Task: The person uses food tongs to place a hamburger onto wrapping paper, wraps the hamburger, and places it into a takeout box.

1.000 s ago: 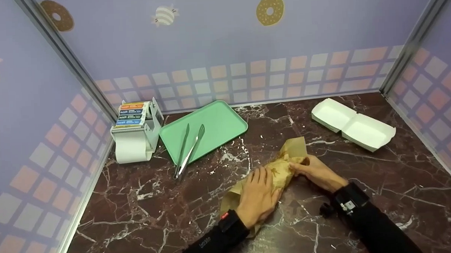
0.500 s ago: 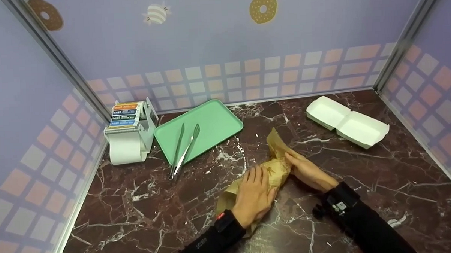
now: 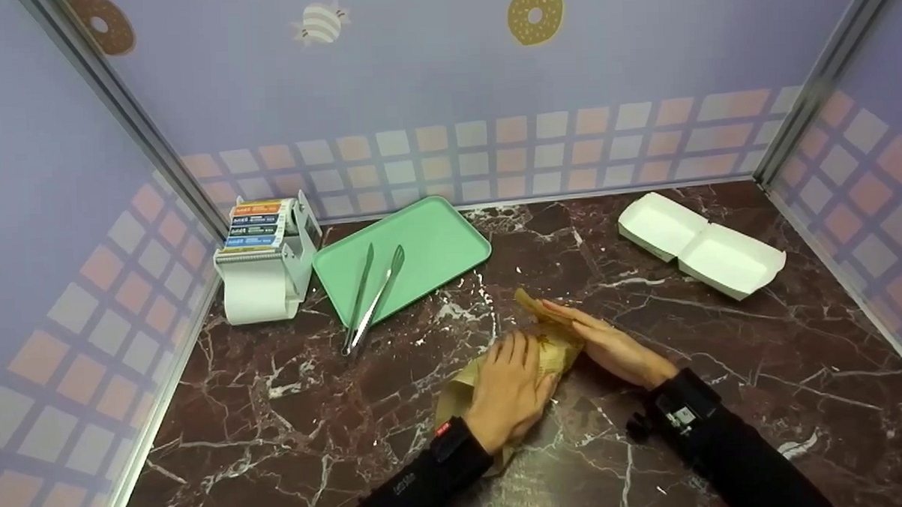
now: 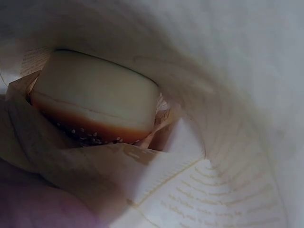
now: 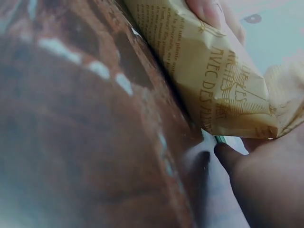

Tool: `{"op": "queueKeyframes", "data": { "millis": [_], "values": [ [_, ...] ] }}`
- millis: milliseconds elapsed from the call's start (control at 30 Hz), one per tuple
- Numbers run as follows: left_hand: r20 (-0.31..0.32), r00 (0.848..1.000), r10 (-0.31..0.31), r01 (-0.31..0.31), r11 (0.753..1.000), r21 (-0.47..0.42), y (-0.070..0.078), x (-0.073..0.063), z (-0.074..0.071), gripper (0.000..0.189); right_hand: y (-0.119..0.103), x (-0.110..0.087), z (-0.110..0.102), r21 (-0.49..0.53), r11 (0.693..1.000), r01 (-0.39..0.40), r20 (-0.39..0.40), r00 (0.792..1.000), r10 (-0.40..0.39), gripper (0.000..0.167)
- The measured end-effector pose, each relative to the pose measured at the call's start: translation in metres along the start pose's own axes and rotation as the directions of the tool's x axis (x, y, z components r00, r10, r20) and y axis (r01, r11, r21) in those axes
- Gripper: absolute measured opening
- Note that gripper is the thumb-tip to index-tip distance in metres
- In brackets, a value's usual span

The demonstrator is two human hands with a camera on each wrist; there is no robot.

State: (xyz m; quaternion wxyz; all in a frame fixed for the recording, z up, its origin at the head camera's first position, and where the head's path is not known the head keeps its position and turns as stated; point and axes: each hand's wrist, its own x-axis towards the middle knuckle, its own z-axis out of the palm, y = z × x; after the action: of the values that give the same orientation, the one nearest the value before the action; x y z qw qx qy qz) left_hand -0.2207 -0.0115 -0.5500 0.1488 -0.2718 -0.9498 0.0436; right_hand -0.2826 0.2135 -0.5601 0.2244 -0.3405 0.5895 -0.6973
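A sesame-seeded bun (image 4: 95, 95) lies inside brown printed wrapping paper (image 3: 558, 349); the left wrist view looks into the paper's loose open end. My left hand (image 3: 507, 390) lies over the near part of this roll, its fingers bent over the top and the thumb along the side. At the far end, my right hand (image 3: 613, 347) has its fingers straight against the paper flap, pressing it inward over the bun's end. Seen from the right wrist, the wrapping's printed side (image 5: 213, 80) is drawn tight and its end is folded beside the right thumb.
Behind to the left, metal tongs (image 3: 377, 297) lie across a green tray (image 3: 443, 242). A label dispenser (image 3: 267, 260) with colored rolls stands beside it. An open white takeaway box (image 3: 702, 245) sits at the back right of the dark marbled table (image 3: 724, 341).
My right hand has gone from gripping the far paper end to flat, straight fingers, folding the flap down and toward the left. The left hand stays over the roll.
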Motion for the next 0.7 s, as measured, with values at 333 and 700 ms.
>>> {"op": "queueKeyframes", "data": {
  "millis": [333,700],
  "values": [
    [0.024,1.000,-0.002,0.003,0.999,-0.047,0.000,-0.002,-0.002,0.060,-0.006,-0.005,0.004,-0.225,0.974,-0.003,0.036,0.999,0.012,0.044],
    [0.193,0.974,-0.119,0.167,0.953,-0.252,-0.002,-0.002,-0.009,0.084,-0.006,0.003,0.013,-0.255,0.958,-0.128,-0.279,0.959,0.054,0.028]
  ]
}}
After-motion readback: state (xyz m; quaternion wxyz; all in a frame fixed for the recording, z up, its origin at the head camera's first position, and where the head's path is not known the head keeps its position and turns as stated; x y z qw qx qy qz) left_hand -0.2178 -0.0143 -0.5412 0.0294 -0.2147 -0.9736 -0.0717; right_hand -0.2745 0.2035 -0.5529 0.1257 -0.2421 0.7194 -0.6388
